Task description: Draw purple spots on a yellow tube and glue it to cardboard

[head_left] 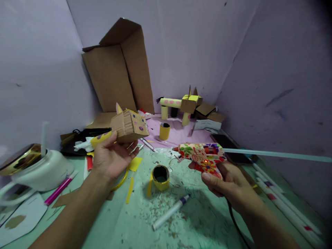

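Note:
My left hand (114, 157) is closed around a small cardboard animal figure, raised above the table. Its boxy head (131, 126) has purple spots and a pointed ear, and a yellow part (101, 138) sticks out behind. In my right hand (225, 180) is a flower-patterned hot glue gun (202, 155), its nozzle pointing left and a red light lit. A long pale glue stick (272, 154) runs out of its back. Between my hands, a yellow-covered cardboard tube (160, 178) stands on the green table, with a white marker (171, 211) lying in front.
Another yellow tube (164, 131) stands farther back, near a giraffe-like cardboard animal (178, 103). A large cardboard box (119, 69) leans on the wall. At left are a white teapot-like pot (49, 169) and a magenta pen (59, 188); several white markers (285, 204) lie right.

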`<action>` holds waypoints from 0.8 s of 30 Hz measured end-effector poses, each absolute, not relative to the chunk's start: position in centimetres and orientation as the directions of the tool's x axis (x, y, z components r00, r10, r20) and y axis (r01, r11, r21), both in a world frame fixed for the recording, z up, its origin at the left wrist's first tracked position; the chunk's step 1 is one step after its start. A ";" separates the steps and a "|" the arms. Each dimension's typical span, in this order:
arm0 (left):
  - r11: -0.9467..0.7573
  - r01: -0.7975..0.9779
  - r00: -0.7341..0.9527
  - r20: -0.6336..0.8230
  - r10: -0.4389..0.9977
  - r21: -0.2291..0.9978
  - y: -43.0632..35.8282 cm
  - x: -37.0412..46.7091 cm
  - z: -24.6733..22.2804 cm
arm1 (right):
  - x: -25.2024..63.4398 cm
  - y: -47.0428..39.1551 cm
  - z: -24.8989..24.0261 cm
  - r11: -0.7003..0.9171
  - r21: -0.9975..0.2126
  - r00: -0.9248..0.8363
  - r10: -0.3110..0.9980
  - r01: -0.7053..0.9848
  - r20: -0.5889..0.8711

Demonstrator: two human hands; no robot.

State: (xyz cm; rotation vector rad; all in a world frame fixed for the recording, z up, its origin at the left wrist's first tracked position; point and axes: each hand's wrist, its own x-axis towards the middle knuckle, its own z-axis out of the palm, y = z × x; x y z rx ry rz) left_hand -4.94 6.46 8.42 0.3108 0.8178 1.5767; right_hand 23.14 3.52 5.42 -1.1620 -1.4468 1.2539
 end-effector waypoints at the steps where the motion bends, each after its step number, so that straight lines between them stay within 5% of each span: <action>1: 0.025 -0.754 -0.193 -0.258 0.947 0.656 6.5 -4.9 8.4 | 23.1 3.6 5.4 0.035 -0.994 -0.187 0.982 0.104 0.015; 16: 0.028 -0.726 -0.167 -0.217 0.962 0.687 6.3 -4.5 8.2 | 19.0 8.0 0.2 -0.274 -0.962 -0.092 0.958 -0.010 -0.272; 21: 0.017 -0.716 -0.168 -0.195 0.966 0.698 6.3 -4.5 8.3 | 20.6 7.1 1.7 -0.218 -0.970 -0.109 0.967 0.103 -0.229; 24: 0.022 -0.706 -0.175 -0.204 0.963 0.708 6.3 -4.5 8.4 | 21.6 6.3 2.4 -0.034 -0.940 -0.135 0.987 0.338 -0.085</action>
